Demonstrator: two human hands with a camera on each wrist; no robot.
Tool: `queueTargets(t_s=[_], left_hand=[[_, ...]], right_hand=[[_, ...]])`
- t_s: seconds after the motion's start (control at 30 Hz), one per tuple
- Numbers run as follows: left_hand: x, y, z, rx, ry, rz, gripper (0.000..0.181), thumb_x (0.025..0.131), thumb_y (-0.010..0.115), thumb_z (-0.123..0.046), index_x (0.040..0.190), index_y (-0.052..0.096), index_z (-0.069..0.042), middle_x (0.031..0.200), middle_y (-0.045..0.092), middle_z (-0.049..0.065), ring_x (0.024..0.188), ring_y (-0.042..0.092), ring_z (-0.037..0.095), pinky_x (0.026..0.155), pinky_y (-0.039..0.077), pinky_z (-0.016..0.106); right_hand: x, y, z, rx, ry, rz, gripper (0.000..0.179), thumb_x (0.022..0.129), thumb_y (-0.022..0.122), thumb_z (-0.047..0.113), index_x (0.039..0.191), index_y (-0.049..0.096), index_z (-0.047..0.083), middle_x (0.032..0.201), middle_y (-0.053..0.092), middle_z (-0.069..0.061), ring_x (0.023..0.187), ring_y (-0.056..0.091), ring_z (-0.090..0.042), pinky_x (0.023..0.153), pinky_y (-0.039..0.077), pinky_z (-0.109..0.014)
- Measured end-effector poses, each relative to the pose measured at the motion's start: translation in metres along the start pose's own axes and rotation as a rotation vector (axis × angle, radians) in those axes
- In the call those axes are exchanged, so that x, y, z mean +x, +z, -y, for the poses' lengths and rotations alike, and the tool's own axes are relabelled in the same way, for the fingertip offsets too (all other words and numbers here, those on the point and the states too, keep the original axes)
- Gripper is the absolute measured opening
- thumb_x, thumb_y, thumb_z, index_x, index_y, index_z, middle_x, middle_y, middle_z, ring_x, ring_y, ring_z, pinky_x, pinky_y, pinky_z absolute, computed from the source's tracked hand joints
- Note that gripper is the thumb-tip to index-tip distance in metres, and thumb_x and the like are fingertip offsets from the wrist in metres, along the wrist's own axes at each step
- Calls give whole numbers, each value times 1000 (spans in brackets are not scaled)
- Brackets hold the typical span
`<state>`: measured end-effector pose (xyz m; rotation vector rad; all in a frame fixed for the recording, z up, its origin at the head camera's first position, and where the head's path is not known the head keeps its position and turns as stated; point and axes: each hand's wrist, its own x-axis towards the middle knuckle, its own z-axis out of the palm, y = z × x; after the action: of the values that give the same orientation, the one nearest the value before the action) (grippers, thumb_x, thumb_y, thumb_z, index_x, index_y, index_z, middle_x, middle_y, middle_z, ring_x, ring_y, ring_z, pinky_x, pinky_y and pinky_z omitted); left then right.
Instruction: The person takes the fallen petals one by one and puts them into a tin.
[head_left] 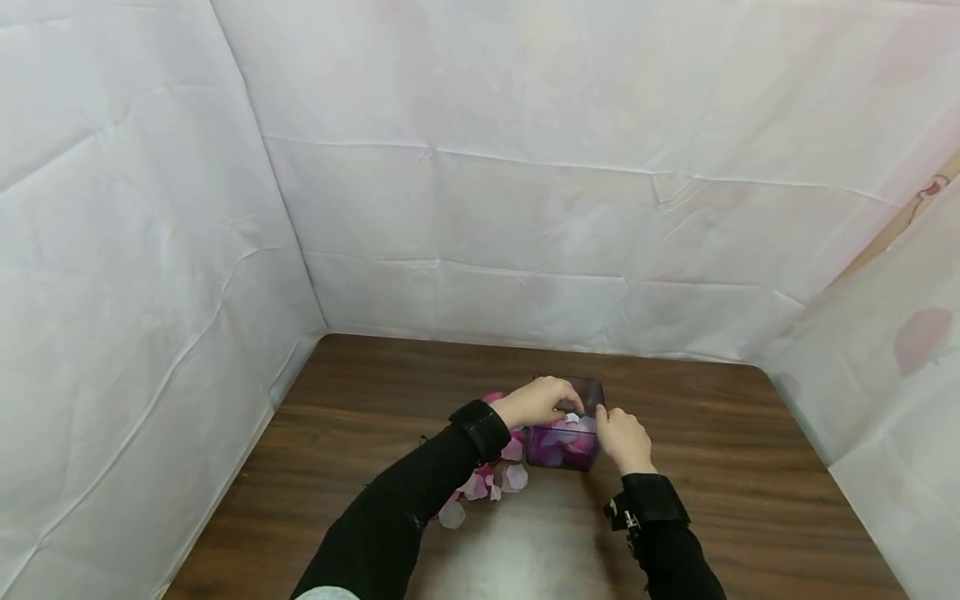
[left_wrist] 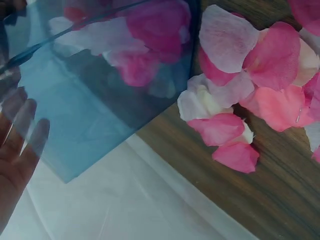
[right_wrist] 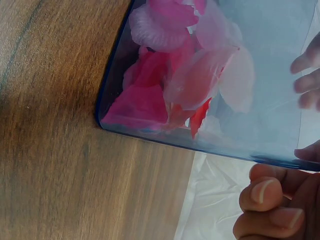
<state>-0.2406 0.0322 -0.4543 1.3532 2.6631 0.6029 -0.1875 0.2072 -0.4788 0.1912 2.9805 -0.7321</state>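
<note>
A clear purple-tinted plastic box (head_left: 536, 454) stands on the table, partly filled with pink, white and red artificial flower petals (right_wrist: 195, 75). My left hand (head_left: 540, 402) reaches over its rim from the left, fingers pointing down into it. In the right wrist view, those fingers appear spread apart through the box wall. A small white petal (head_left: 572, 417) lies just beneath the fingertips. At the box's right side, my right hand (head_left: 624, 437) pinches the rim between thumb and curled fingers. Loose petals (left_wrist: 280, 60) lie left of the box, partly hidden by my left forearm.
The brown wood-grain table (head_left: 750, 492) has white cloth walls (head_left: 525, 208) behind it and on both sides. Black bands (head_left: 480, 429) circle both sleeved wrists.
</note>
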Motion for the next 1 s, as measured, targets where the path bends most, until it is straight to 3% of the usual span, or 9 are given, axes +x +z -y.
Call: queueTargets(t_s=[0.17,0.27,0.37,0.43,0.57,0.63,0.77,0.87,1.0], left_hand=[[-19,-9,-4,4,2,-121,22,88,65,-9,109,69,-15,112,65,-1,104,60,10,90,47,19],[-41,-10,-4,-44,-26,-229,21,89,64,-10,109,67,-14,108,62,2,97,60,13,83,47,19],[-69,-3,4,-83,-73,-292,22,89,64,-12,111,63,-14,100,58,2,86,56,12,74,46,19],[-90,5,14,-61,-99,-269,18,88,66,-13,105,59,-13,90,55,0,78,51,9,68,42,19],[-129,29,36,-2,-119,-121,11,84,69,-14,85,58,-14,70,49,-8,64,43,2,58,37,15],[-146,42,42,-4,-145,-42,15,82,72,-18,77,59,-15,64,44,-12,59,39,-1,54,34,13],[-172,63,43,-10,-172,65,22,75,79,-28,78,60,-17,63,47,-12,55,37,-3,51,33,13],[-183,72,41,40,-159,86,28,71,81,-30,80,58,-17,66,50,-11,57,37,-2,54,34,14],[-187,75,40,96,-167,46,23,72,80,-25,76,58,-17,67,52,-11,60,40,-3,57,37,14]], right_hand=[[0,-2,0,-7,2,13,55,100,28,32,110,60,-11,112,59,-35,98,57,-51,75,47,-57],[0,-2,0,-6,-4,14,54,100,28,31,112,59,-11,113,59,-35,99,57,-51,76,47,-57],[1,-3,1,-14,-11,8,54,99,28,31,112,59,-12,113,58,-35,99,57,-52,76,47,-57],[1,-3,1,-24,-20,5,54,99,28,31,112,59,-12,113,58,-35,99,57,-51,75,47,-57],[0,-6,-1,-44,-36,7,52,99,29,29,109,60,-11,111,59,-35,96,58,-50,73,47,-55],[-1,-8,-3,-52,-42,13,51,99,29,27,107,61,-11,110,59,-35,95,58,-50,73,47,-55],[-3,-9,-6,-59,-42,24,50,99,30,27,106,61,-11,110,59,-35,96,58,-51,73,47,-56],[-4,-10,-6,-63,-43,33,50,99,30,27,106,61,-11,111,59,-35,97,58,-51,72,47,-56],[-7,-10,-6,-69,-44,47,50,98,29,28,106,61,-11,110,59,-35,96,58,-51,71,47,-55]])
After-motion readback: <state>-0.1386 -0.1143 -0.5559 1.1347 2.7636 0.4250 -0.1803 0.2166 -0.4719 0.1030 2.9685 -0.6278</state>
